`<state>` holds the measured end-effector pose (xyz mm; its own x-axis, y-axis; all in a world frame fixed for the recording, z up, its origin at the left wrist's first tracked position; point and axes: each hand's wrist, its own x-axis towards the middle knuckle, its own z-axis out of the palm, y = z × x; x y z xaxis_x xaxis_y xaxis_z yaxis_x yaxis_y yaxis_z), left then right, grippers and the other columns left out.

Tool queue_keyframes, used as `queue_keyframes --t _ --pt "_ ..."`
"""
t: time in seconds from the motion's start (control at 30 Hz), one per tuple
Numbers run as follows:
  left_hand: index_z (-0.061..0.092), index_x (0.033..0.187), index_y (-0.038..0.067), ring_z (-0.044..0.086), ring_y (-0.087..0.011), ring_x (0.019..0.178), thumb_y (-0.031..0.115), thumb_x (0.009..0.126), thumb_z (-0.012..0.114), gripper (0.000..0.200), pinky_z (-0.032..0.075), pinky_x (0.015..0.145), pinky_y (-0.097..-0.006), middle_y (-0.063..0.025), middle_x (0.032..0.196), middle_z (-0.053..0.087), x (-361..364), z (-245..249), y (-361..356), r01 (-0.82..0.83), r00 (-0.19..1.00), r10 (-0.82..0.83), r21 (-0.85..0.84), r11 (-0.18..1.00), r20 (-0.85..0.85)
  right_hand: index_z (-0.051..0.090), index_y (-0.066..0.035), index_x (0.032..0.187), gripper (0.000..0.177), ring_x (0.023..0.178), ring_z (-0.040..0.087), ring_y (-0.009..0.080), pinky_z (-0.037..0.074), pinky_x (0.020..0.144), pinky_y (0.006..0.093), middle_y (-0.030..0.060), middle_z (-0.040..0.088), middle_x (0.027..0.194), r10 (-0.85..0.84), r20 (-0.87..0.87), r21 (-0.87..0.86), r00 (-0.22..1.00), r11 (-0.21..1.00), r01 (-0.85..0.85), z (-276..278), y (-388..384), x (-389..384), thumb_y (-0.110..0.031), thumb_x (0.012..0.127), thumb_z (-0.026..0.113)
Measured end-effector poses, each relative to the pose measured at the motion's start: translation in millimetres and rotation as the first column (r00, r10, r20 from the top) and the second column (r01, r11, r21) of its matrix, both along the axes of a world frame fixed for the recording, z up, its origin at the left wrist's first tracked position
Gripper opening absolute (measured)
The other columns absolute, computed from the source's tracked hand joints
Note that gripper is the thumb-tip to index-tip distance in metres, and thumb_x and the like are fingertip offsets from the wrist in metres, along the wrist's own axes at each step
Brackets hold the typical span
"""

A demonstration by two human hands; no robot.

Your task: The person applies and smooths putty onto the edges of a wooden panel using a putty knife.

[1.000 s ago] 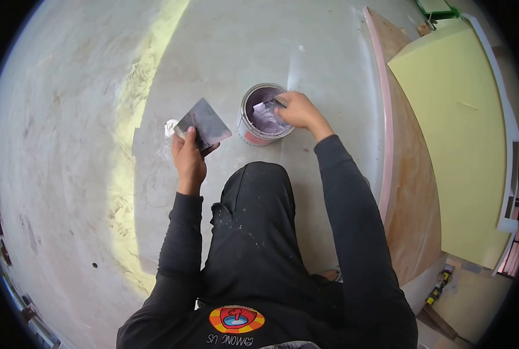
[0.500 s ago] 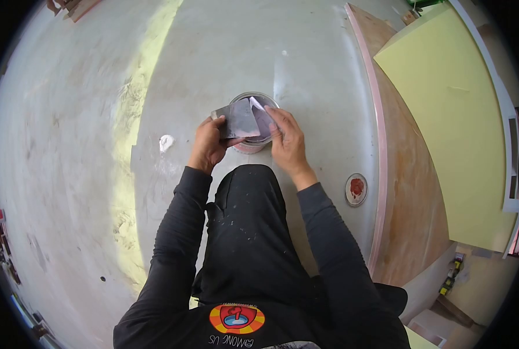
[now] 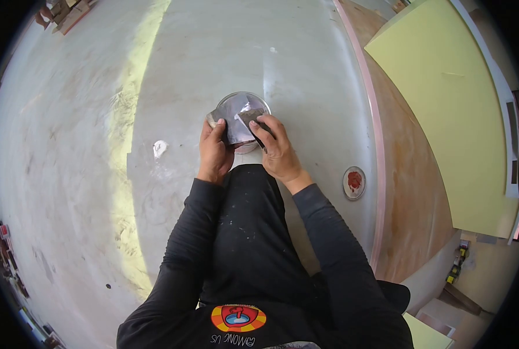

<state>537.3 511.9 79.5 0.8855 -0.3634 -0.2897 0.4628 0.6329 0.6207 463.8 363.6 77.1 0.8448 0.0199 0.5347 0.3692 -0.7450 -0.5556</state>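
While a broad scraper [image 3: 230, 127] is gripped by the left hand [image 3: 215, 152] and a narrow scraper [image 3: 251, 116] by the right hand [image 3: 278, 152], both are held over the opened putty can [image 3: 234, 96] just beyond them; loading seems underway, spreading undone.

Cannot see near rim of the can [image 3: 242, 93] behind left hand [image 3: 215, 152] and right hand [image 3: 278, 152], nor contents under scrapers [image 3: 231, 124]; cannot identify blurred clutter [image 3: 6, 256] lower left.

A: Left side?
B: Left hand [image 3: 215, 152] closed, thumb on top, forearm reaching forward.
A: Right side?
B: Right hand [image 3: 278, 152] closed, knuckles up, just beside the left; both elbows bent, forearms converging in front of the body.
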Motion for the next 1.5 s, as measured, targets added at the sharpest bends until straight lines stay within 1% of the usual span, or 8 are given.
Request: queue_keyframes --t 0.43,0.53,0.6,0.73,1.0,1.33,1.43,1.5 --pt "0.043 0.135 0.008 0.06 -0.0271 0.115 0.015 0.103 0.039 0.033 0.059 0.089 -0.0439 -0.0118 0.129 0.056 -1.6 15.9 2.1 0.113 0.992 -0.092 -0.273 0.955 0.088 0.054 -0.007 0.129 0.052 0.118 0.052 0.0332 0.045 0.101 0.0409 0.0141 0.052 0.125 -0.115 -0.1 -0.039 0.988 0.993 0.111 8.2 -27.7 -16.6 0.012 0.08 0.051" --pt "0.043 0.136 0.007 0.06 -0.0267 0.115 0.017 0.104 0.04 0.033 0.06 0.087 -0.0441 -0.0108 0.129 0.056 -14.7 34.6 -16.5 -0.003 1.0 0.003 -0.066 0.998 0.003 0.051 -0.004 0.132 0.037 0.115 0.055 0.0259 0.045 0.099 0.0347 0.0122 0.057 0.123 -0.361 -0.189 0.42 0.913 0.811 0.408 18.2 -19.5 -13.1 -0.002 0.096 0.05" --pt "0.043 0.135 0.007 0.061 -0.0268 0.114 0.016 0.104 0.039 0.033 0.06 0.085 -0.0444 -0.0103 0.128 0.057 -27.3 37.7 -32.1 -0.028 1.0 0.027 -0.051 0.998 -0.013 0.049 -0.001 0.132 0.033 0.112 0.054 0.0181 0.044 0.096 0.0311 0.0089 0.057 0.124 -0.373 -0.097 0.852 0.923 0.448 0.27 28.3 -14.0 -6.1 -0.017 0.103 0.047" --pt "0.045 0.132 0.008 0.063 -0.026 0.109 0.014 0.104 0.039 0.03 0.061 0.08 -0.0435 -0.0094 0.127 0.057 -40.4 42.7 -49.2 -0.038 0.998 0.038 -0.005 0.999 -0.053 0.048 0.001 0.131 0.034 0.11 0.053 0.015 0.042 0.096 0.029 0.0102 0.056 0.124 -0.388 0.052 0.981 0.92 0.191 0.025 56.0 3.6 1.3 -0.019 0.104 0.047" --pt "0.044 0.13 0.01 0.067 -0.0237 0.097 0.013 0.102 0.042 0.028 0.061 0.066 -0.0412 -0.0088 0.119 0.06 -43.5 45.6 -59.1 -0.07 0.997 0.071 0.079 0.994 -0.002 0.049 0.0 0.13 0.031 0.106 0.056 0.0143 0.043 0.095 0.0282 0.0076 0.06 0.116 -0.333 -0.089 0.85 0.939 0.466 0.246 63.1 0.7 -29.1 -0.017 0.104 0.048" --pt "0.043 0.13 0.001 0.064 -0.0236 0.106 0.011 0.102 0.043 0.029 0.06 0.083 -0.0438 -0.0117 0.12 0.058 -44.0 52.7 -47.8 -0.086 0.987 0.083 0.015 0.996 0.14 0.056 0.001 0.124 0.028 0.107 0.062 0.0232 0.047 0.095 0.0339 0.0115 0.064 0.118 -0.157 -0.384 0.373 0.91 0.875 0.309 41.0 -58.1 -65.8 -0.015 0.101 0.052" --pt "0.045 0.128 -0.001 0.065 -0.0256 0.104 0.011 0.101 0.044 0.03 0.061 0.085 -0.042 -0.0138 0.118 0.06 -44.2 55.3 -41.4 0.123 0.989 -0.128 -0.073 0.99 -0.07 0.056 0.001 0.124 0.028 0.112 0.062 0.0275 0.047 0.098 0.0385 0.0104 0.065 0.118 -0.368 -0.248 0.712 0.896 0.558 0.426 62.5 -66.7 -56.2 -0.013 0.1 0.05" --pt "0.048 0.124 -0.005 0.067 -0.0272 0.103 0.009 0.098 0.047 0.03 0.062 0.087 -0.0409 -0.016 0.117 0.062 -47.0 61.1 -41.0 0.291 0.907 -0.348 -0.243 0.925 -0.239 0.052 -0.001 0.129 0.03 0.118 0.058 0.0246 0.045 0.102 0.0399 0.0091 0.06 0.125 -0.15 0.035 0.999 0.988 0.011 -0.034 85.8 -62.6 -50.6 -0.013 0.101 0.049"
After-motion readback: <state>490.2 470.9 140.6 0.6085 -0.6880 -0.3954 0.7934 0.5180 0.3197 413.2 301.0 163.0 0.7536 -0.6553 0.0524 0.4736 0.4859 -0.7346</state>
